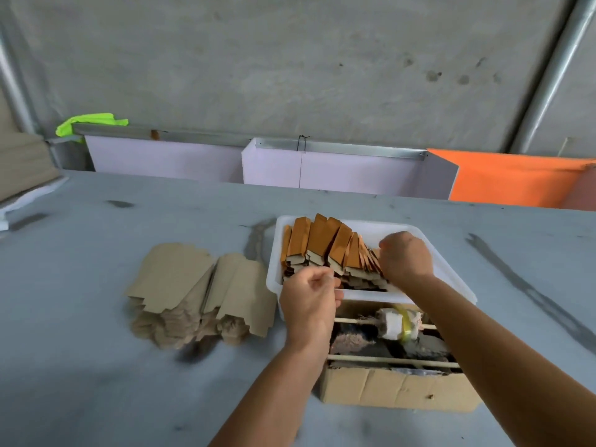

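A white plastic tray [448, 272] sits on the grey table and holds a leaning row of several orange-faced folded card pieces [322, 243]. My right hand [404, 256] reaches into the tray with curled fingers at the right end of that row; whether it grips a piece is hidden. My left hand [309, 298] hovers at the tray's near-left rim, fingers curled as if pinching something small that I cannot make out. Left of the tray lie two fanned piles of plain brown card blanks [200, 295].
A cardboard box [396, 388] stands in front of the tray, with thin sticks across its top and a white roller [395, 324] with yellow tape. Pale panels [332, 171] and an orange panel [512, 179] line the table's far edge. A concrete wall rises behind.
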Available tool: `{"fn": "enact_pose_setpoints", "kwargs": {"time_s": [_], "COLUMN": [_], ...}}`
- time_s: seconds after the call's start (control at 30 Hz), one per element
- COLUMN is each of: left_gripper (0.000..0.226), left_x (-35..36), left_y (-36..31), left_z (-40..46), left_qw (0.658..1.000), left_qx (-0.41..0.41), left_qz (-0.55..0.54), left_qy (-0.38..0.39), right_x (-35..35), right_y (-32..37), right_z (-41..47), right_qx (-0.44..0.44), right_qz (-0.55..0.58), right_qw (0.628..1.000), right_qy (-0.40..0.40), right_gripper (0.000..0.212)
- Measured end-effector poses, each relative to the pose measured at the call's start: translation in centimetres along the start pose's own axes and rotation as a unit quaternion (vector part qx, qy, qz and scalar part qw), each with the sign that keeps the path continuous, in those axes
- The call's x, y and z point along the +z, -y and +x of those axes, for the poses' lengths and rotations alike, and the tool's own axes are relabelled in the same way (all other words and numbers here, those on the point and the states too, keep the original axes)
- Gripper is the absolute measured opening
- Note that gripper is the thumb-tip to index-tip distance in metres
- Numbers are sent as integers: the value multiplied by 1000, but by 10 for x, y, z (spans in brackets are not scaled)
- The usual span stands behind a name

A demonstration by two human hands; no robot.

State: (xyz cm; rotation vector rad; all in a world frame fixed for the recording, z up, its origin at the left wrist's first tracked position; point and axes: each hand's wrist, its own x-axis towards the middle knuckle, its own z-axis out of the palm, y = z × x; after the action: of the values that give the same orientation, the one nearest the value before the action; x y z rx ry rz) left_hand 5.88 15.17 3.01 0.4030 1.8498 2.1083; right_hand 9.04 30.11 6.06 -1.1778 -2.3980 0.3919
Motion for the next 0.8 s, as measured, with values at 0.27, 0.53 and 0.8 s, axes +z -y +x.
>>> {"fn": "enact_pose_setpoints", "kwargs": {"time_s": [0.27,0.53,0.8], "left_gripper": [23,22,25], "left_x": [-64,-103,-103], "left_y": [24,49,50], "left_z": [-11,-11,-14], "left_qw": [974,964,960], "left_qx": [-64,-87,-77], "left_qz": [-96,-65,-97], "left_qy": [-196,-243,-252], "right_x": [22,80,92], "right_y": [96,124,115], "right_z": [-104,-124,-137], "right_qx": [-297,-379,-427], "right_qz": [144,-108,-169], "right_qw": [944,913,887], "right_qy": [30,104,51], "right_gripper": [19,21,26]}}
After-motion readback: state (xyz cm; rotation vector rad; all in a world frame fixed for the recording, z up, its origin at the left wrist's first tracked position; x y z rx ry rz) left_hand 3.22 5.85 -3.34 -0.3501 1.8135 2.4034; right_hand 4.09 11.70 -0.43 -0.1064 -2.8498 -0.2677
